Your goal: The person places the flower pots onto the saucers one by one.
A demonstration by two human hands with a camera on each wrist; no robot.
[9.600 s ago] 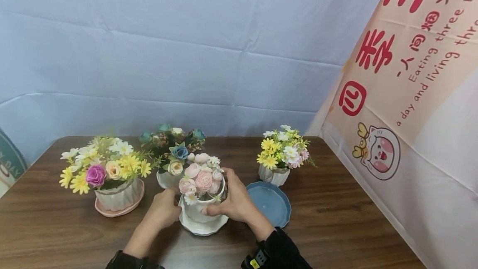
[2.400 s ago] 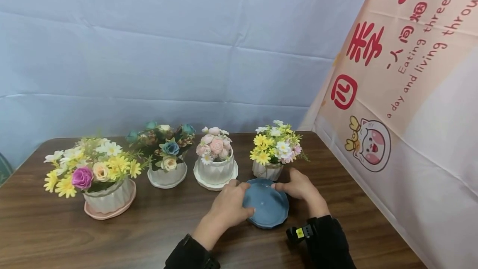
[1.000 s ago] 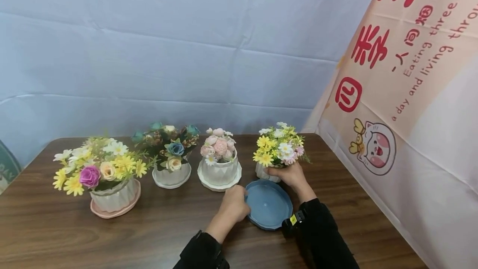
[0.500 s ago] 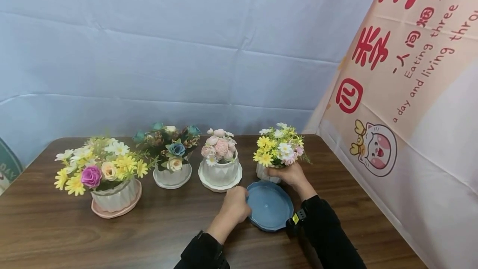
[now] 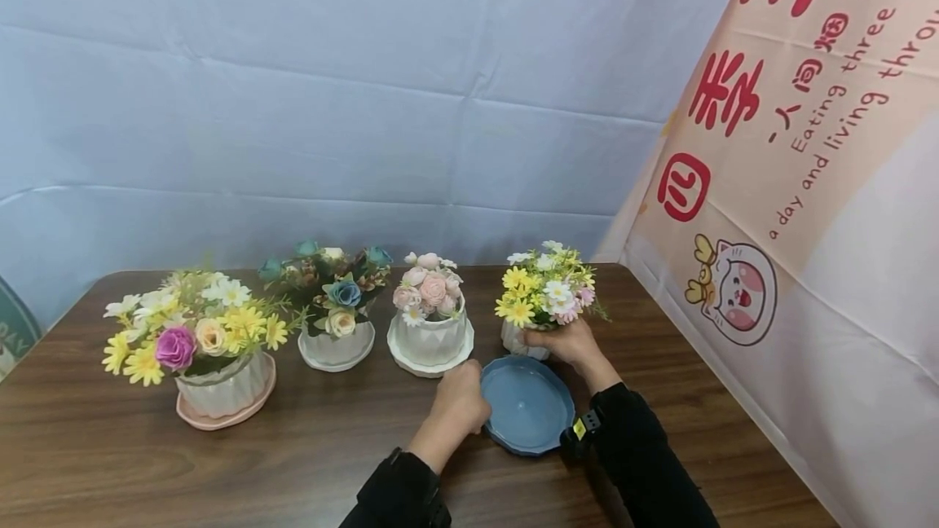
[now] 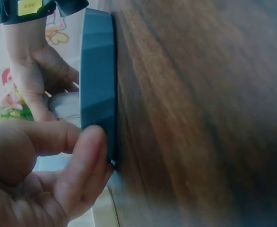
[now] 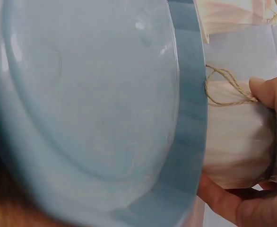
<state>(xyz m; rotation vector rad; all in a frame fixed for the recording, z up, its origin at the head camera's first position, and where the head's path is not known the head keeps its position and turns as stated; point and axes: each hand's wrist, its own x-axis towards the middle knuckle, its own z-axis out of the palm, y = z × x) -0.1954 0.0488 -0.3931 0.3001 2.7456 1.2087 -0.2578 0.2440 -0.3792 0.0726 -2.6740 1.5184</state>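
My left hand [image 5: 460,399] pinches the left rim of a round blue saucer [image 5: 528,406] with a scalloped edge. In the left wrist view, thumb and fingers close on the side wall of the saucer, which is low on the table. My right hand [image 5: 575,343] grips a small white fluted flowerpot [image 5: 515,341] behind the saucer. Yellow, white and pink artificial daisies [image 5: 546,288] fill this pot. The right wrist view shows a twine bow [image 7: 228,90] on it, the fingers and thumb around its sides, and the saucer hiding its lower part.
Left of the hands stand three white pots on saucers: pink roses [image 5: 431,292] on a white saucer, blue roses [image 5: 343,293] on a white one, and a large mixed bunch [image 5: 194,332] on a pink saucer [image 5: 220,422]. A printed cloth [image 5: 734,283] hangs along the right table edge.
Earlier both hands held the pink-rose pot nearer the front; it now stands farther back on its saucer. Both hands then moved to the blue saucer, and the right went on to the daisy pot.
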